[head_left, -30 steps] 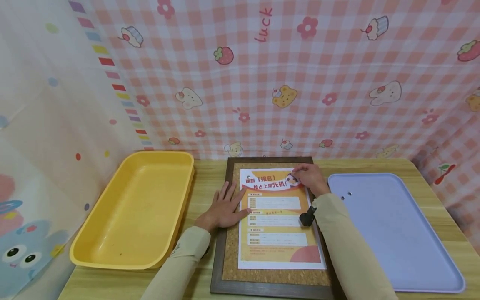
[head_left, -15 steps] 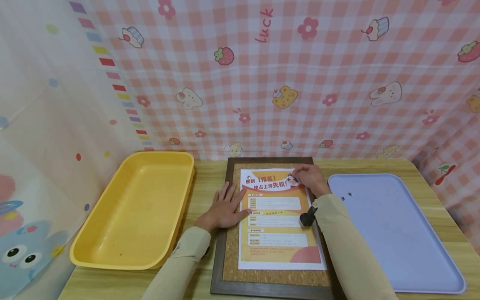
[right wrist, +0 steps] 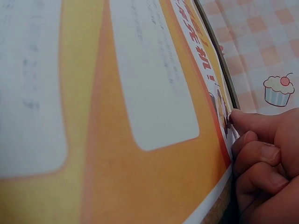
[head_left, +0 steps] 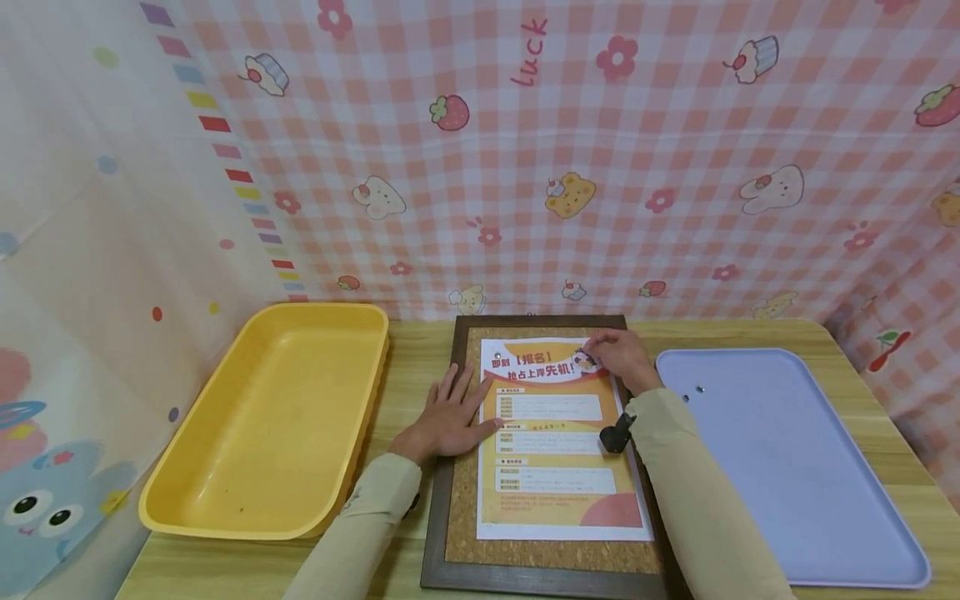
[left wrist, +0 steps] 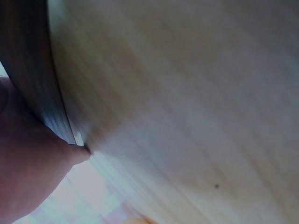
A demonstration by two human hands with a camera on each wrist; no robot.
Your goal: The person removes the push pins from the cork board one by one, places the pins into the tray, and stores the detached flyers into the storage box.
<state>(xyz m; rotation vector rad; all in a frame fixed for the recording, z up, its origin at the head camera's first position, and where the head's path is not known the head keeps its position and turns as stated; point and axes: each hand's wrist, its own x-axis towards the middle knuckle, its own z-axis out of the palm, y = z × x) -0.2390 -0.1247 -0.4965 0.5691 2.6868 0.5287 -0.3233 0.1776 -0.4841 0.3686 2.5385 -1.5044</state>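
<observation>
A printed orange-and-white poster [head_left: 555, 442] lies on a cork board [head_left: 461, 517] with a dark wooden frame [head_left: 540, 577]. My left hand [head_left: 444, 417] rests spread across the board's left frame and the poster's left edge. At the poster's upper right corner, my right hand [head_left: 621, 358] has its fingers curled, with a fingertip pressed against the sheet. A small dark thing, seemingly a thumbtack [right wrist: 230, 120], shows at that fingertip in the right wrist view, mostly hidden. Another small shiny thumbtack [head_left: 497, 356] sits in the poster's upper left corner.
A yellow plastic tray [head_left: 371, 312] stands left of the board. To the right is a lavender tray [head_left: 795, 475] with two small metallic thumbtacks [head_left: 700, 389] near its upper left. A pink checked cloth [head_left: 487, 167] hangs behind the wooden table [head_left: 408, 367].
</observation>
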